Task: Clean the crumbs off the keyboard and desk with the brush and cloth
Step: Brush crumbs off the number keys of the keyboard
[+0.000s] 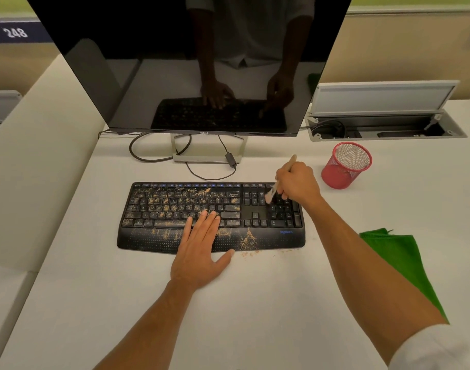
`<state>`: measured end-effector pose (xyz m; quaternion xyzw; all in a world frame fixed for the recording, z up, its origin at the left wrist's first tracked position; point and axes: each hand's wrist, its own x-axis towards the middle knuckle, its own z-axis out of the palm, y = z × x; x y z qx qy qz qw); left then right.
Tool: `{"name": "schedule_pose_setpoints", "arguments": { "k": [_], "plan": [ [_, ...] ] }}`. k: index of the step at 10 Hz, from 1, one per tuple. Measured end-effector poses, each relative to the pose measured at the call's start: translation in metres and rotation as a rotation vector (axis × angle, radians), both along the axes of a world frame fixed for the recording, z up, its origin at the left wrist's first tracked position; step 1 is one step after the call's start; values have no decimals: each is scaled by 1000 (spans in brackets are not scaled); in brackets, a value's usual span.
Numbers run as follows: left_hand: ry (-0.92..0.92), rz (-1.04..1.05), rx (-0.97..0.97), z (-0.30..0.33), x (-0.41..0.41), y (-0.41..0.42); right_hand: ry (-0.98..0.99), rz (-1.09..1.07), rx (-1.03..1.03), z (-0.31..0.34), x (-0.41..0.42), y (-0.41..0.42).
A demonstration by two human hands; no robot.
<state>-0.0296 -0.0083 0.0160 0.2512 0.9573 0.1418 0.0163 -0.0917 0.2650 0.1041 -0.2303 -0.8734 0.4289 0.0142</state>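
White worktop (255, 303): pale surface on which all listed items are carried; both forearms are extended over it from the near edge, a white sleeve (436, 348) being seen at the right forearm.

Green cloth (404, 263): laid flat on the worktop to the right of the right forearm, untouched and well apart from the keyboard.

Crumbs (251, 253): a small scatter is found on the worktop just beside the keyboard's near edge; more are spread over the palm rest and thickly over the letter keys.

Left hand (199, 249): laid flat with fingers straight and close together, thumb spread; the palm is rested across the palm rest and the fingertips are placed on the lower key rows. Nothing is gripped.

Keyboard (153, 241): black, with a blue logo at its right near corner, set square on the worktop in front of the monitor. The number-pad section at the right is seen largely free of crumbs.

Right hand (299, 184): fingers are curled round the brush handle above the number pad.

Brush (270, 194): pale wooden handle, tilted, its end projected above the hand; the light bristles are pointed down at the upper keys by the number pad.

Red mesh cup (345, 166): stood tilted on the worktop, right of the right hand.

Monitor (191, 62): dark screen on a silver stand behind the keyboard, with cables looped beneath; both hands are reflected in it.

Cable box (385, 126): recessed in the worktop at far right, lid raised.
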Motion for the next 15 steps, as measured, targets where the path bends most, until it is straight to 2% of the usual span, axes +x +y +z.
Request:
{"name": "schedule_pose_setpoints", "arguments": {
  "k": [1,2,5,7,8,9,10,12,13,14,15],
  "plan": [
    [-1,1,0,1,0,0,143,-70,-26,0,0,1],
    [3,1,1,1,0,1,121,-16,-18,-3,0,-2],
    [9,1,-20,1,1,1,-55,134,78,-7,34,-12],
    [10,3,-14,1,1,1,-201,223,14,4,44,-10],
    [11,0,-11,1,1,0,-131,164,-59,10,41,-9],
    [20,0,-8,1,1,0,67,-9,-40,7,31,-10],
    [18,-1,-10,1,1,0,87,11,29,3,31,-17],
    [20,-1,8,2,1,1,36,138,163,-1,53,-40],
    [23,-1,6,3,2,1,-112,230,105,6,45,-32],
    [19,-2,1,3,2,0,-170,211,33,16,37,-28],
    [24,-2,-7,3,2,1,-57,182,91,14,37,-29]
  ]
}}
